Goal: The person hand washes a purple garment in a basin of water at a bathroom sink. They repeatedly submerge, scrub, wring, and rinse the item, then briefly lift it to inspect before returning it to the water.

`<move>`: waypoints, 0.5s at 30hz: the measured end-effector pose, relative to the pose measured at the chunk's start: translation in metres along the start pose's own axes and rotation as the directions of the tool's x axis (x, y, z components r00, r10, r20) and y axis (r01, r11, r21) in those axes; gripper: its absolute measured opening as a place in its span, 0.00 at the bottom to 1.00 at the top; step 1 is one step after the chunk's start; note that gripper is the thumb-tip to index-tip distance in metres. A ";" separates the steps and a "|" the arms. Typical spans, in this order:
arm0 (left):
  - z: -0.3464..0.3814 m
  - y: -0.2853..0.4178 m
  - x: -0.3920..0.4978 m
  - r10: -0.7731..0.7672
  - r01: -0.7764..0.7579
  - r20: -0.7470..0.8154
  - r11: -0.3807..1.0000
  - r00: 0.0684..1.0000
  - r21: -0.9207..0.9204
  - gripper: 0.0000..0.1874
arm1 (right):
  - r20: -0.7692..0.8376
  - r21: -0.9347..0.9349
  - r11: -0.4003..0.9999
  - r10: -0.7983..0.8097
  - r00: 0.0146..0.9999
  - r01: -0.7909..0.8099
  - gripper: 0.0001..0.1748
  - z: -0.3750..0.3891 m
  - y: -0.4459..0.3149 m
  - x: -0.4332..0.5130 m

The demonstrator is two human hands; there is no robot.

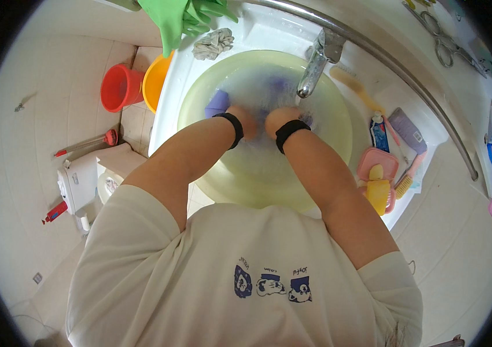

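A large pale-green basin [246, 182] sits in the white sink and holds cloudy water. Both wrists wear black bands. My left hand [245, 121] dips into the water near the basin's middle, and its fingers are hidden by suds and cloudiness. Close beside it, my right hand [281, 118] is also partly under water, its fingers out of sight. A purple thing, probably fabric [217, 103], breaks the surface left of my left hand. More purple shows blurred beneath the water ahead of both hands. What either hand grips cannot be seen. The chrome faucet [312, 76] reaches over the basin's far right side.
Green rubber gloves [170, 19] and a crumpled grey cloth [213, 44] lie at the sink's back left. On the right ledge are a wooden-handled brush [356, 89], a toothpaste tube [379, 132] and a pink soap box [378, 160]. Red [121, 89] and yellow buckets [155, 84] stand left.
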State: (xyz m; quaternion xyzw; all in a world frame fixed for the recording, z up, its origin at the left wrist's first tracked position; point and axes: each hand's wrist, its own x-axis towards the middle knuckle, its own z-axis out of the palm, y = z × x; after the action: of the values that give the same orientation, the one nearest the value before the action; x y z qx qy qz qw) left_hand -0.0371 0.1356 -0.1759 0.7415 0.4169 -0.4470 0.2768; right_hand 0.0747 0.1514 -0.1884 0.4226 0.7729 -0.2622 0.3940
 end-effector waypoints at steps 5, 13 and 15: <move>-0.002 -0.001 0.004 0.003 -0.002 0.046 1.000 0.999 -0.028 0.17 | 0.014 -0.018 1.000 -0.001 1.000 0.002 0.17 0.001 0.000 0.002; 0.003 -0.009 0.009 0.020 -0.020 -0.036 1.000 0.999 -0.009 0.19 | -0.103 0.122 0.991 0.065 0.993 -0.052 0.18 0.007 0.001 0.011; 0.005 -0.009 0.007 0.005 -0.022 -0.166 0.995 0.986 -0.097 0.25 | -0.077 0.148 0.987 0.070 0.995 -0.058 0.18 0.006 0.004 0.008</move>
State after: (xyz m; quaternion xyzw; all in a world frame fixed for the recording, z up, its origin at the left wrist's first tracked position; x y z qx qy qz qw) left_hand -0.0460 0.1384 -0.1846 0.7643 0.4551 -0.3607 0.2805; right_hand 0.0774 0.1523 -0.1989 0.4853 0.7532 -0.2878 0.3382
